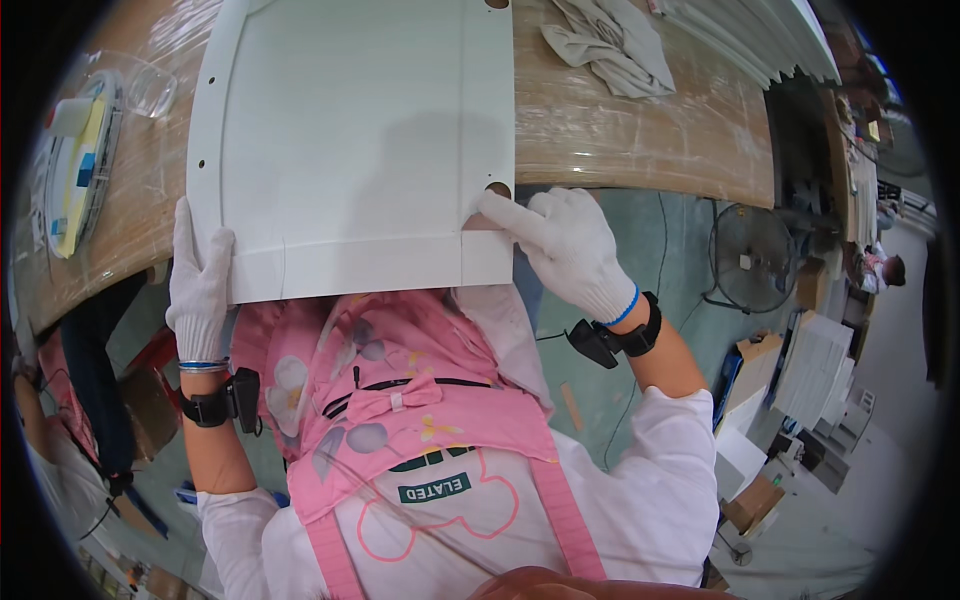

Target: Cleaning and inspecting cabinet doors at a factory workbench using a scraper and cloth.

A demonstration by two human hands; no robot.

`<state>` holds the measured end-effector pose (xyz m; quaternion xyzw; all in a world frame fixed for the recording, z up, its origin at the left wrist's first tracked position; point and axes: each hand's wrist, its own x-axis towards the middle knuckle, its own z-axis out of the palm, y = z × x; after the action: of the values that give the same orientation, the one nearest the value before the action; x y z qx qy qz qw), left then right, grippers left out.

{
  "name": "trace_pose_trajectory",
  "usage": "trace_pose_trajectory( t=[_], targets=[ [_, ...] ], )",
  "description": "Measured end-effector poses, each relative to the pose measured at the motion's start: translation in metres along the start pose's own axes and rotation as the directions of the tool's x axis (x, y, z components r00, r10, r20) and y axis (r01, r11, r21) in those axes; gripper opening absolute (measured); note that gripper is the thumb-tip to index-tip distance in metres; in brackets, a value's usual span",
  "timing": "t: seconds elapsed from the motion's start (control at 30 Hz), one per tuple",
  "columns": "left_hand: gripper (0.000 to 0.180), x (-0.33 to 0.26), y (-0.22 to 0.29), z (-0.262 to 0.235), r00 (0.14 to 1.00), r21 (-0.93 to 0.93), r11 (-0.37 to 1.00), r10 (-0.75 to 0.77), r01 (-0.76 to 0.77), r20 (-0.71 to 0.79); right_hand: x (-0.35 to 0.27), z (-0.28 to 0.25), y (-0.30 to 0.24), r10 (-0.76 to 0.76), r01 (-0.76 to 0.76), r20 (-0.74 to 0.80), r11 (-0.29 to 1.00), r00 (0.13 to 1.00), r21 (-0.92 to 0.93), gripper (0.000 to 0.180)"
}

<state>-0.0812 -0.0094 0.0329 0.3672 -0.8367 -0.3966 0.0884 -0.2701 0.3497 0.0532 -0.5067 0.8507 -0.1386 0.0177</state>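
The room is a workshop with a green floor [640,235]; the bench [640,140] is film-wrapped, its front edge curving across the view. At far left, a clear tray [68,225] with yellow contents lies near the bench's outer edge. A strip of bench separates it from the panel, giving side room there.

The left hand [200,285], gloved, is at the panel's left edge near the lower corner. Thumb and forefinger are spread apart; whether the hidden fingers clamp the edge cannot be told.

The white panel [340,130] lies on the bench. Its near edge overhangs the bench front and sits close against the apron [400,400], leaving little room; its far edge runs out of view.

The right hand [565,240], gloved, reaches over the right edge, forefinger extended beside the lower hole [498,188]. Its grip cannot be confirmed. A wider stretch of bench extends rightward, with a cloth [615,45] and stacked sheets [750,35] toward the back. A fan [752,260] stands beyond the front edge.
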Motion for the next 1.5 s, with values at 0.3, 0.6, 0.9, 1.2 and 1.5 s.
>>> trace_pose_trajectory(
  t=[0.3,0.6,0.9,1.2,1.5],
  targets=[
    [0.07,-0.002,0.006,-0.001,0.999,-0.076,0.997,-0.028,0.031,0.038,-0.001,-0.002,-0.003,0.004,-0.004,-0.002,1.0,1.0,-0.027,0.042],
    [0.071,-0.004,0.009,-0.002,0.999,-0.009,0.999,-0.034,0.035,0.039,-0.002,-0.002,-0.007,0.023,-0.023,-0.012,1.0,1.0,-0.019,0.042],
    [0.07,-0.001,0.001,0.0,1.0,-0.036,0.999,0.024,-0.024,0.01,-0.002,-0.003,-0.008,0.038,-0.038,0.005,0.999,0.999,-0.028,0.042],
    [0.071,-0.003,0.009,-0.001,0.999,-0.024,0.999,-0.032,0.033,0.031,-0.009,-0.003,-0.011,0.021,-0.02,0.031,0.999,0.999,-0.026,0.044],
    [0.07,-0.002,0.005,0.0,1.0,-0.035,0.999,-0.001,0.002,0.022,-0.01,-0.009,-0.017,0.023,-0.02,0.039,0.997,0.999,-0.077,0.044]
  ],
)
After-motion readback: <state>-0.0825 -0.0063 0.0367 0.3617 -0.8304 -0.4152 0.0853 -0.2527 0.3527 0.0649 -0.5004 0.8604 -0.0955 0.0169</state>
